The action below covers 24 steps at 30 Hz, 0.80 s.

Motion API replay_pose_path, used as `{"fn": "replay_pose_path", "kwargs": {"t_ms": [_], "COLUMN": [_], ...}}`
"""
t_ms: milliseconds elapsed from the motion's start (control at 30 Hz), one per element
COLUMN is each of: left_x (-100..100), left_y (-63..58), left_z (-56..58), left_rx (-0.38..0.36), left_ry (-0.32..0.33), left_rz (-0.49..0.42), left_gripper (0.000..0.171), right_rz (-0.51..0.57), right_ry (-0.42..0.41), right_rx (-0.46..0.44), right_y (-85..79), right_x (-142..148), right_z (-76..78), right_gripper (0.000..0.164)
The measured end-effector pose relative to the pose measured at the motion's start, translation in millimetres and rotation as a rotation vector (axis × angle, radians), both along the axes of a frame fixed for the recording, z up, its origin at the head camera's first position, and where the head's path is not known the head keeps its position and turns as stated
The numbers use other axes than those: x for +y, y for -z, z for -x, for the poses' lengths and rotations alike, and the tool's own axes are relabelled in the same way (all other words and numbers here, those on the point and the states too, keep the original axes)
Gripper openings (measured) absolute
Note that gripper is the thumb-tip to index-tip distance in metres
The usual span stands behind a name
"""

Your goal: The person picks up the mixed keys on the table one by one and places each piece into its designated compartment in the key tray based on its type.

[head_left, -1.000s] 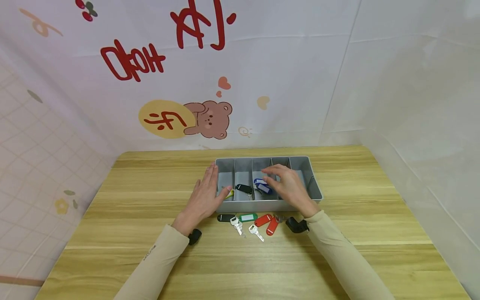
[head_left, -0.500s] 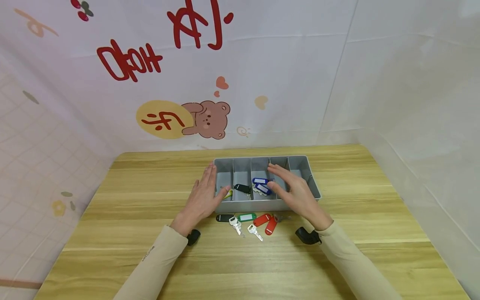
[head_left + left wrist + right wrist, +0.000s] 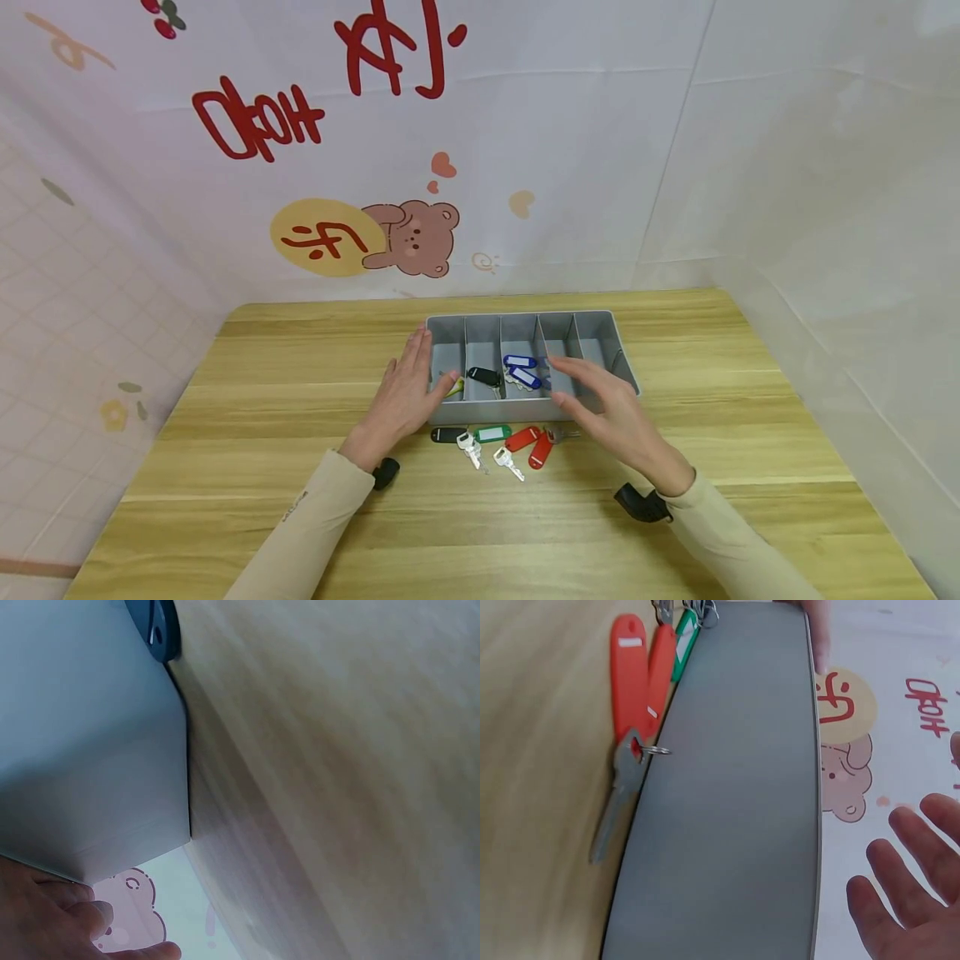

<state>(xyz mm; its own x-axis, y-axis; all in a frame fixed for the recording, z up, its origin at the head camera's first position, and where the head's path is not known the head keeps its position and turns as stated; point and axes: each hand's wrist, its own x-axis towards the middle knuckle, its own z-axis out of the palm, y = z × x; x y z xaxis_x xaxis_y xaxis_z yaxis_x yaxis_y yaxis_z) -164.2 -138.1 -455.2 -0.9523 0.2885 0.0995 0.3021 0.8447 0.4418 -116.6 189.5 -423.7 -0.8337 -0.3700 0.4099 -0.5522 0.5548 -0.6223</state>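
In the head view, my left hand (image 3: pixel 397 398) lies with straight fingers along the left end of a grey divided tray (image 3: pixel 495 412), its thumb over the corner. My right hand (image 3: pixel 622 425) hovers over the tray's front right, fingers apart and holding nothing. Two blue key tags (image 3: pixel 525 377) lie in the third compartment from the left. One black key tag (image 3: pixel 483 377) with a key is in the second. A yellow tag (image 3: pixel 456 387) in the first is partly hidden by my left thumb. In the right wrist view, red key tags (image 3: pixel 630 675) lie beside the tray wall.
On the table before the tray lie another black tag (image 3: pixel 448 435), a green tag (image 3: pixel 492 433) and silver keys (image 3: pixel 510 463). The wooden table (image 3: pixel 480 533) meets a printed cloth wall (image 3: pixel 585 167) behind the tray.
My right hand has drawn back from above the blue key tags, moving right and toward me, and its fingers have spread. The left hand stays at the tray's left end.
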Motion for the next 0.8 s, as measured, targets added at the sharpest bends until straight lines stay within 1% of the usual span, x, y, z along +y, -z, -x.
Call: {"fn": "replay_pose_path", "kwargs": {"t_ms": [167, 367, 433, 600, 800], "left_x": [0, 0, 0, 0, 1], "left_y": [-0.8, -0.7, -0.9, -1.7, -0.8], "left_z": [-0.1, 0.0, 0.1, 0.1, -0.3], "left_rx": [-0.01, -0.011, -0.011, -0.012, -0.015], "left_ry": [-0.002, -0.003, -0.004, -0.004, -0.002], "left_rz": [-0.002, -0.001, 0.0, 0.004, -0.005], "left_gripper": [0.09, 0.091, 0.092, 0.092, 0.092], "right_rz": [-0.019, -0.041, -0.048, -0.065, -0.104], "right_ry": [0.003, 0.005, 0.0, -0.031, -0.042], "right_rx": [-0.001, 0.039, 0.066, 0.087, 0.031], "right_y": [2.0, 8.4, 11.8, 19.7, 27.9], "right_x": [5, 9, 10, 12, 14], "right_z": [-10.5, -19.6, -21.3, -25.8, -29.8], "right_gripper": [0.043, 0.041, 0.041, 0.04, 0.038]}}
